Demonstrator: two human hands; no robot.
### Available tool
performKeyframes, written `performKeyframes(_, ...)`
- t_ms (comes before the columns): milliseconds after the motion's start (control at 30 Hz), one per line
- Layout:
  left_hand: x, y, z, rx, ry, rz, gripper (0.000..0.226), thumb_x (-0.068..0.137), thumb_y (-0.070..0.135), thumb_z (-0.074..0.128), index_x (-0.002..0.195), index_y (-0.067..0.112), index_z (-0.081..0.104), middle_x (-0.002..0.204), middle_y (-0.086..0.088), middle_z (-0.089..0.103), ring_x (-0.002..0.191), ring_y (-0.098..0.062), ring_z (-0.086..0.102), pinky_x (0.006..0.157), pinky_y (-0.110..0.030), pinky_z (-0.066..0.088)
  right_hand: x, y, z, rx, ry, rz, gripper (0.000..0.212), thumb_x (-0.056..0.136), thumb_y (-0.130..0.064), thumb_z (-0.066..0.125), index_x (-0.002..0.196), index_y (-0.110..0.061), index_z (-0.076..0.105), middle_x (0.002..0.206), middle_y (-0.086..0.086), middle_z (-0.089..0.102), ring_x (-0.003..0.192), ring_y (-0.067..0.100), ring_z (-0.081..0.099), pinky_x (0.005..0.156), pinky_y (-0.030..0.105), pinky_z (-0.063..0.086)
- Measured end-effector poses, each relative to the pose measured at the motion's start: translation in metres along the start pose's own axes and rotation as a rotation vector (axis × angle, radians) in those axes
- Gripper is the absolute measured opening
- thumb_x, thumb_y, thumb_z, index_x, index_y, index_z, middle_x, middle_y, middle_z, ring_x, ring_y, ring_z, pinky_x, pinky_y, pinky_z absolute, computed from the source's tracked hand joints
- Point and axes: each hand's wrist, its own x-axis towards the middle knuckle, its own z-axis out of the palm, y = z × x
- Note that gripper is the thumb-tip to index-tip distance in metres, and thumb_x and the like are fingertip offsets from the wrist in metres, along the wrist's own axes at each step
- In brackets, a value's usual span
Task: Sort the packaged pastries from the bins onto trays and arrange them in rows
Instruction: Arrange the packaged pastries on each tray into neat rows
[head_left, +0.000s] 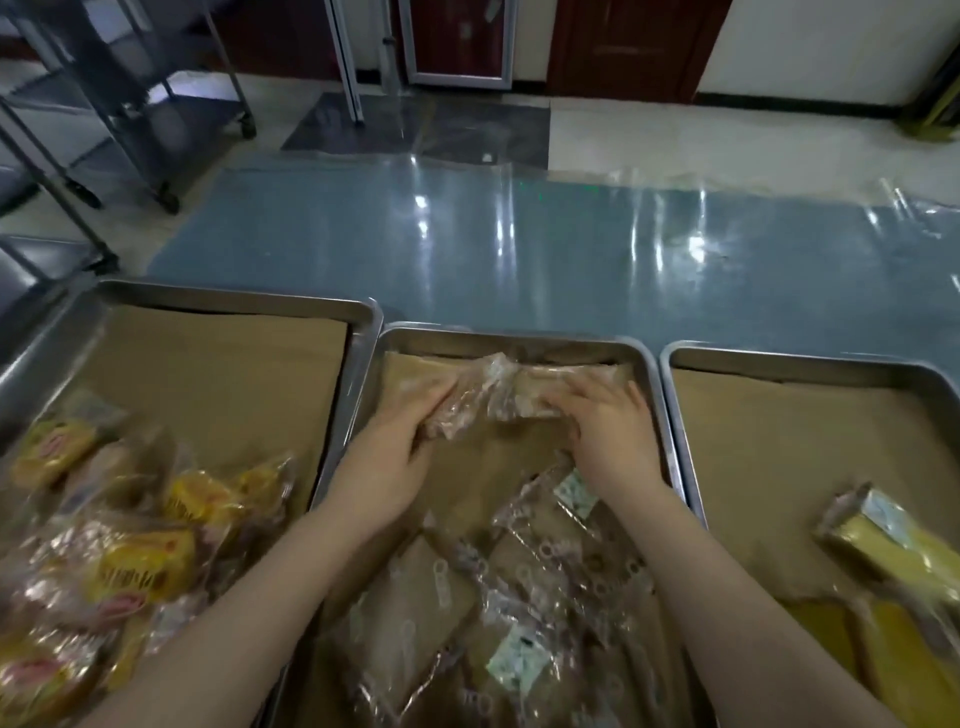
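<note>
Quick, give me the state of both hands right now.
Left hand: closed on a clear-wrapped pastry at the far end of the middle tray.
Right hand: pressing on the neighbouring wrapped pastry; whether it grips cannot be told.

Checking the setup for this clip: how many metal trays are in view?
3, side by side: left tray with yellow packs, middle tray under both hands, right tray. More may lie outside the frame.
</note>
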Motion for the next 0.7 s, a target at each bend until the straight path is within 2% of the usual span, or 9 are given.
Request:
performKeyframes(33, 0.011, -0.005, 0.008, 0.126, 0.015, 0.039, 0.07, 0.084, -0.002, 0.051, 0.139, 0.04, 0.039, 0.142, 0.015, 0.044, 0.132, -0.007, 0.037, 0.111, -0.023, 0.026, 0.002, 0.002, 0.005, -0.059, -0.107, -0.015, 0.062, 0.083, 0.005, 0.054, 0.132, -0.032, 0.055, 0.147, 0.002, 0.042, 0.141, 0.027, 0.028, 0.116, 0.048, 0.015)
performKeyframes(100, 0.027, -0.016, 0.024, 0.389, -0.011, 0.009, 0.076, 0.083, -0.003, 0.049, 0.145, 0.033, 0.027, 0.155, -0.001, 0.022, 0.144, -0.019, 0.014, 0.118, -0.035, 0.003, 0.0, 0.007, 0.015, -0.073, -0.203, 0.008, 0.07, 0.082, 0.006, 0.054, 0.138, -0.036, 0.046, 0.156, -0.002, 0.025, 0.146, 0.021, 0.009, 0.119, 0.043, 0.001)
performKeyframes(167, 0.034, -0.025, 0.039, 0.546, -0.076, -0.031, 0.08, 0.086, 0.003, 0.045, 0.146, 0.04, 0.007, 0.157, 0.0, 0.002, 0.144, -0.017, -0.008, 0.114, -0.034, -0.012, -0.006, 0.008, 0.02, -0.05, -0.157, 0.032, 0.065, 0.082, 0.0, 0.057, 0.135, -0.036, 0.048, 0.156, -0.003, 0.023, 0.147, 0.019, 0.004, 0.119, 0.043, -0.004)
performKeyframes(233, 0.035, -0.036, 0.051, 0.626, -0.132, -0.046, 0.082, 0.09, 0.012, 0.042, 0.14, 0.046, -0.013, 0.156, 0.001, -0.011, 0.139, -0.017, -0.021, 0.11, -0.035, -0.019, -0.014, 0.007, 0.025, -0.045, -0.114, 0.031, 0.052, 0.086, -0.018, 0.057, 0.134, -0.033, 0.047, 0.157, 0.0, 0.022, 0.146, 0.018, 0.002, 0.117, 0.041, -0.006)
performKeyframes(333, 0.037, -0.048, 0.057, 0.693, -0.173, -0.045, 0.074, 0.092, 0.047, 0.03, 0.136, 0.045, -0.03, 0.155, -0.002, -0.019, 0.139, -0.02, -0.025, 0.109, -0.038, -0.022, -0.022, 0.006, 0.034, -0.022, -0.14, 0.023, 0.06, 0.092, -0.049, 0.041, 0.147, -0.039, 0.018, 0.16, 0.004, 0.004, 0.145, 0.021, -0.009, 0.115, 0.039, -0.01)
performKeyframes(433, 0.036, -0.051, 0.06, 0.721, -0.192, -0.032, 0.079, 0.079, 0.077, 0.006, 0.139, 0.041, -0.03, 0.152, -0.004, -0.027, 0.138, -0.023, -0.028, 0.108, -0.041, -0.023, -0.02, 0.007, 0.042, -0.076, -0.222, -0.002, 0.068, 0.09, -0.064, 0.03, 0.142, -0.054, -0.014, 0.155, 0.001, -0.026, 0.138, 0.03, -0.033, 0.111, 0.048, -0.018)
performKeyframes(500, 0.038, -0.051, 0.062, 0.716, -0.199, -0.045, 0.081, 0.074, 0.081, -0.003, 0.138, 0.04, -0.032, 0.151, -0.005, -0.03, 0.137, -0.024, -0.031, 0.106, -0.041, -0.025, -0.016, 0.008, 0.045, -0.101, -0.244, 0.001, 0.07, 0.088, -0.07, 0.027, 0.14, -0.055, -0.016, 0.153, 0.0, -0.033, 0.133, 0.032, -0.04, 0.109, 0.051, -0.021)
performKeyframes(600, 0.046, -0.048, 0.063, 0.683, -0.221, -0.063, 0.08, 0.072, 0.081, -0.012, 0.138, 0.04, -0.032, 0.151, -0.005, -0.03, 0.137, -0.023, -0.031, 0.104, -0.041, -0.026, -0.013, 0.009, 0.047, -0.101, -0.25, 0.014, 0.07, 0.087, -0.071, 0.029, 0.142, -0.055, -0.011, 0.154, 0.0, -0.029, 0.133, 0.031, -0.04, 0.109, 0.051, -0.021)
performKeyframes(700, 0.055, -0.044, 0.06, 0.661, -0.28, -0.079, 0.082, 0.073, 0.078, -0.009, 0.141, 0.038, -0.026, 0.151, -0.005, -0.029, 0.137, -0.023, -0.031, 0.106, -0.041, -0.024, -0.009, 0.008, 0.04, -0.075, -0.299, 0.034, 0.069, 0.088, -0.07, 0.031, 0.144, -0.053, -0.005, 0.155, -0.001, -0.027, 0.135, 0.03, -0.038, 0.11, 0.05, -0.02)
